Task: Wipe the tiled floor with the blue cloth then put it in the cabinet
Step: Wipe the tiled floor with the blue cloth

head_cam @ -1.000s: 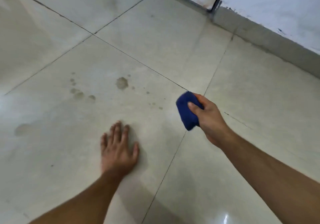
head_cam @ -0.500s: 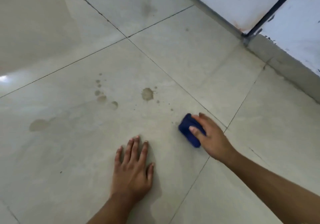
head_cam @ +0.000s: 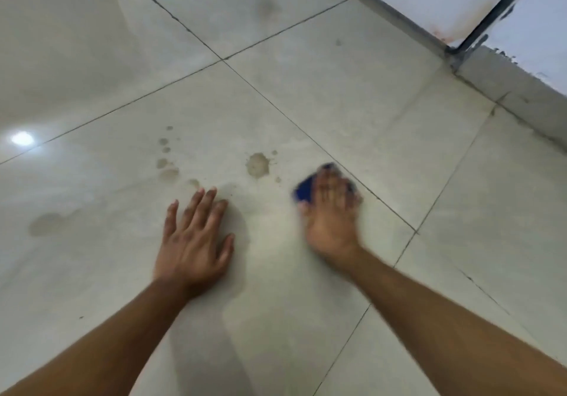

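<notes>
My right hand [head_cam: 333, 211] presses the blue cloth [head_cam: 304, 191] flat onto the pale tiled floor [head_cam: 352, 98]; the hand is blurred and covers most of the cloth, so only its left edge shows. A brownish wet stain [head_cam: 257, 165] lies just left of the cloth, with smaller spots [head_cam: 167, 168] and a faint smear [head_cam: 46, 223] further left. My left hand [head_cam: 194, 239] rests flat on the tile with fingers spread, holding nothing. No cabinet is in view.
A white wall with a grey skirting [head_cam: 515, 95] runs along the upper right, with a dark vertical frame strip [head_cam: 500, 9] meeting the floor. Dark grout lines cross the tiles. A light reflection [head_cam: 22, 138] glares at the left.
My right hand has brought the cloth down from the air onto the floor and moved it left toward the stain. The camera has shifted, and my left hand stays planted.
</notes>
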